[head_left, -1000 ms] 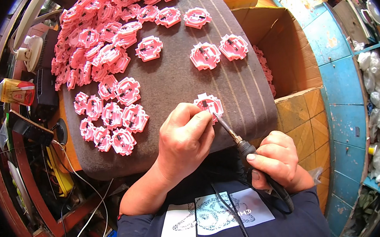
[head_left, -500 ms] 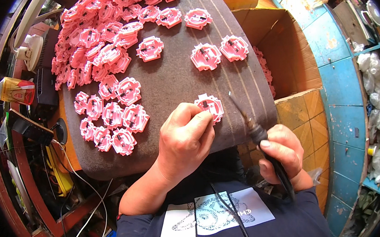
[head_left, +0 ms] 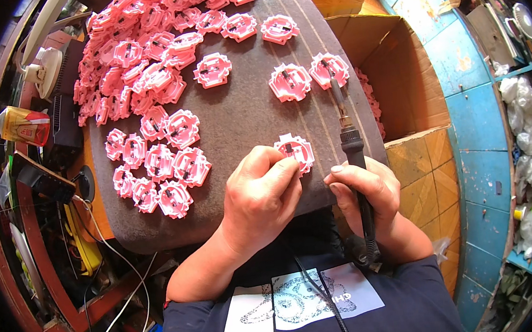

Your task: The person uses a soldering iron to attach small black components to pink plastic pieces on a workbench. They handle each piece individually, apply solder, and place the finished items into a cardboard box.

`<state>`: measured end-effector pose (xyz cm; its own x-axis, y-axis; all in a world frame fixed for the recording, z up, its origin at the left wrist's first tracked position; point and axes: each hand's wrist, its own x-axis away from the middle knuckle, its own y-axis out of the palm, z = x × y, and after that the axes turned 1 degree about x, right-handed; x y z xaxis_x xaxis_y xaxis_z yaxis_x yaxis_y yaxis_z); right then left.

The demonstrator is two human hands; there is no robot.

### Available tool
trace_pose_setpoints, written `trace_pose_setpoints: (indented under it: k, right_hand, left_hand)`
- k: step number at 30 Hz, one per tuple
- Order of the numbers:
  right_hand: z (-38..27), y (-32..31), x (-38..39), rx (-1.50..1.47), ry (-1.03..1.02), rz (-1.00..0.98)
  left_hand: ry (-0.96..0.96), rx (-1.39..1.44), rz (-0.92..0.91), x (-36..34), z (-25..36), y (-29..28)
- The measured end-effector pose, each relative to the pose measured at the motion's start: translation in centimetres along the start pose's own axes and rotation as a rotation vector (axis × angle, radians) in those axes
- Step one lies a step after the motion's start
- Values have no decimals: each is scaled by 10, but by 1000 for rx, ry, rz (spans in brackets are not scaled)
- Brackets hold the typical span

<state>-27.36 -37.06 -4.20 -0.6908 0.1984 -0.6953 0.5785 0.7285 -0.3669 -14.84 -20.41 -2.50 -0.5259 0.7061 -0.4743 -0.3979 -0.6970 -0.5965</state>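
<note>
Pink part [head_left: 303, 153] has bare tabletop [head_left: 255, 119] beyond, front edge near.

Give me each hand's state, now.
Left hand: closed in a pinch at the edge of a roundish pink plastic part; anything pinched is hidden.
Right hand: closed, holding a black-handled metal soldering iron.

I observe the right hand [head_left: 374, 187] has shifted the soldering iron [head_left: 354, 148] off the near pink part [head_left: 303, 154]; its tip now overlaps the rightmost pink part [head_left: 321, 71], contact indeterminable.
</note>
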Motion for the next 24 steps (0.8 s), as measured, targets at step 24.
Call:
trace_pose_setpoints:
  k: [24]
  right_hand:
    - [9, 12, -31, 81, 59, -222]
  left_hand:
    - [16, -10, 4, 0, -2, 1]
